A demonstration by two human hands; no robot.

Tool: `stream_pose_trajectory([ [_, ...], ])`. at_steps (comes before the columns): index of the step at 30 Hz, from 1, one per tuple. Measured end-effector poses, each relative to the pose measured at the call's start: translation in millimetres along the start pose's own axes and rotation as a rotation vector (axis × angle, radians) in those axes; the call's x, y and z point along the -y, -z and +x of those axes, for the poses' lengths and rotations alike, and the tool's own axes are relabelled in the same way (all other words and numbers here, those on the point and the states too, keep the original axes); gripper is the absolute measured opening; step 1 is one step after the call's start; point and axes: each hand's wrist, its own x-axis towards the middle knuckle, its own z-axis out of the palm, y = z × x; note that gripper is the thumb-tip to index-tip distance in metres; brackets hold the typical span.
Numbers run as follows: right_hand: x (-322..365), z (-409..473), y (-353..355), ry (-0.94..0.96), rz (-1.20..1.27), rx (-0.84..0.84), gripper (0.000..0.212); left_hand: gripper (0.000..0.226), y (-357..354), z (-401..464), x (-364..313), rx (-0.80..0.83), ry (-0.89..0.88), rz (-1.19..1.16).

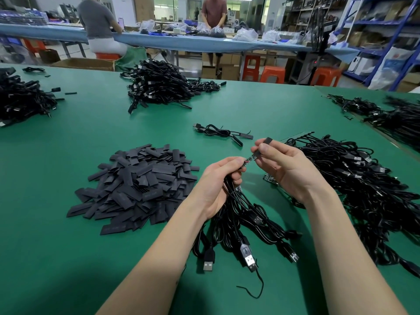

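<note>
I see a cable-assembly workshop: green bench [68,246] heaped with black USB cables [363,178] and cut sleeve pieces [141,185], blue storage shelving [384,23], orange stools [272,74], workers [213,12] at a long bench [204,44] behind.

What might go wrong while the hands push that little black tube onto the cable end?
The black sleeve, pinched by the right hand, may snag on the small circuit board and bend it, since most of the board is bare. The left hand grips a whole bundle of cables, so the loose loops hanging below could tangle, or one could slip out.
</note>
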Motion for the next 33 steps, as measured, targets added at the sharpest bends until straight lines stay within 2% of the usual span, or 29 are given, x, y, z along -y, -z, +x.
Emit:
stream_pose_trajectory([
  [4, 3.8, -2.7, 3.7, -0.022, -0.049, 0.026, 0.018, 0.006, -0.4, -0.6, 0.3, 0.009, 0.001, 0.021],
  [9, 1.2, -2.8, -0.2, 0.075, -0.135, 0.035, 0.029, 0.007, -1.4, -1.1, -0.7, 0.006, 0.001, 0.02],
  [20, -8.8, -4.4, -0.3, 0.024, -0.147, 0.097, 0.022, 0.004, -5.6, -3.2, -0.8, -0.038, -0.004, -0.023],
  [23, -11.3, -3.5, -2.3, 0.03, -0.101, 0.038, 0.024, 0.011, -6.7, -3.6, -0.1, -0.065, -0.04, -0.029],
  [27, -9.5, -2.7, -0.9, 0.034, -0.065, -0.055, 0.016, 0.008, -8.3, -5.2, 1.1, -0.051, -0.086, 0.046],
  [33, -8.2, -1.9, -1.4, 0.064, -0.059, -0.097, 0.013, 0.009, -8.2, -3.5, 3.5, -0.104, -0.155, 0.148],
])
